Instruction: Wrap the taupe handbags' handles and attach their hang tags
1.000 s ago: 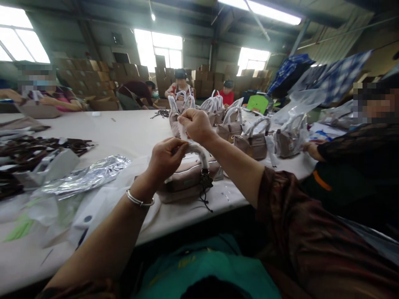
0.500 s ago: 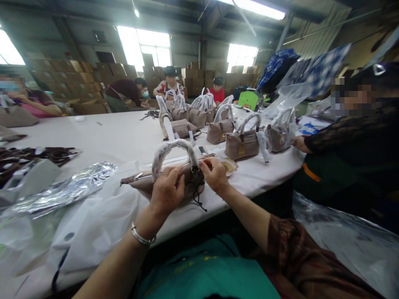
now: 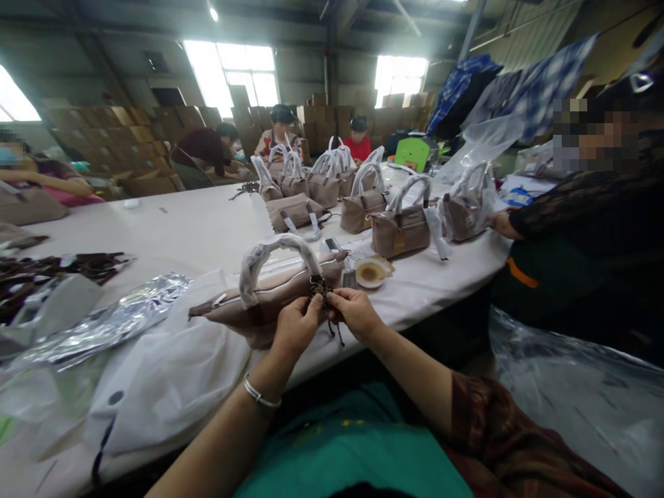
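Observation:
A taupe handbag (image 3: 264,304) stands at the table's front edge, its wrapped handle (image 3: 254,266) arching up. From the base of that handle hangs a dark openwork charm (image 3: 320,285) with thin black cords below it. My left hand (image 3: 298,324) pinches the charm's lower left side between thumb and fingers. On its right side my right hand (image 3: 355,311) is closed as well, thumb and fingertips on the charm. Both hands are in front of the bag's right part. The fingertips partly cover the charm.
Several similar handbags (image 3: 402,232) stand farther back. A small round dish (image 3: 371,273) lies right of my bag. Silver foil (image 3: 114,318), white sheeting (image 3: 171,373) and dark straps (image 3: 67,273) lie to the left. A co-worker's hand (image 3: 505,225) rests at the right edge.
My left hand has moved right and down from the bag's handle to the charm. My right hand has shifted slightly lower onto the charm. The bag appears a little farther left.

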A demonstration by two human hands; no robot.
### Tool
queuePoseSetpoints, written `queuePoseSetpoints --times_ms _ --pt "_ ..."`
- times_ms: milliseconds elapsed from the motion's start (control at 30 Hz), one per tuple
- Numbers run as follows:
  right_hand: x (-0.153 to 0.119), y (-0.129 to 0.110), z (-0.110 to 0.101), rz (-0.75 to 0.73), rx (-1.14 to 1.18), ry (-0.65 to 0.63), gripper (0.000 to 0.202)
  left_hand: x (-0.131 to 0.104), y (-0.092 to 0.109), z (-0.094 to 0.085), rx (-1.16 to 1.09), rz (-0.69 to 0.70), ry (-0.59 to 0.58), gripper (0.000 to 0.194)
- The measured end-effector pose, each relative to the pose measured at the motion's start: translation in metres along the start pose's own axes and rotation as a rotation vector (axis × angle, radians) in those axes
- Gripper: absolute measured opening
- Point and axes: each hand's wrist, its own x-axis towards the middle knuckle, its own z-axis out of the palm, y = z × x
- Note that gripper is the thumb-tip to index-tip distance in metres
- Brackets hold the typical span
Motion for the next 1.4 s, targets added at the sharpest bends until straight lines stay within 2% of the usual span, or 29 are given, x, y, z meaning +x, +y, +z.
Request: queuePoseSetpoints --times_ms 133,200,300,433,567,667,767,900,1000,1100,1200,1300,1400 --pt "-0.009 -0.005 0.004 0.045 0.083 -0.044 0.038 0.01 -0.001 0.011 -0.347 -0.184 -0.04 0.047" --pt "-0.01 -0.011 0.003 0.018 0.043 -0.044 0.039 0.013 -0.002 0.014 -0.503 -0.251 -0.059 0.049" --pt "-0.006 -0.022 -0.004 -0.054 -0.076 0.0 0.036 0.016 -0.002 0.013 -0.601 -0.296 -0.084 0.05" --pt "0.011 -0.032 -0.018 -0.142 -0.159 0.11 0.03 0.016 0.004 0.003 -0.626 -0.395 -0.13 0.051" --pt "0.024 -0.02 -0.031 -0.234 -0.355 0.201 0.028 0.015 0.01 -0.01 -0.641 -0.49 -0.209 0.048" --pt "0.017 0.004 -0.03 -0.333 -0.554 0.164 0.025 0.015 0.007 -0.013 -0.652 -0.487 -0.231 0.045" --pt "0.002 0.028 -0.016 -0.374 -0.682 0.071 0.022 0.018 0.0 -0.011 -0.646 -0.435 -0.251 0.048" --pt "-0.011 0.042 0.005 -0.306 -0.558 -0.071 0.015 0.023 -0.005 -0.012 -0.478 -0.415 -0.285 0.05" --pt "-0.013 0.044 0.011 -0.208 -0.403 -0.13 0.015 0.025 -0.004 -0.017 -0.41 -0.407 -0.316 0.047" --pt "-0.013 0.046 0.009 -0.124 -0.278 -0.166 0.014 0.026 -0.002 -0.02 -0.458 -0.415 -0.326 0.044" --pt "-0.014 0.044 0.005 -0.112 -0.247 -0.175 0.015 0.026 -0.001 -0.018 -0.519 -0.435 -0.301 0.042" --pt "-0.021 0.038 -0.004 -0.177 -0.396 -0.153 0.018 0.028 -0.001 -0.014 -0.563 -0.488 -0.265 0.043" --pt "-0.038 0.029 -0.025 -0.272 -0.614 -0.089 0.022 0.031 -0.004 -0.01 -0.547 -0.538 -0.216 0.044"
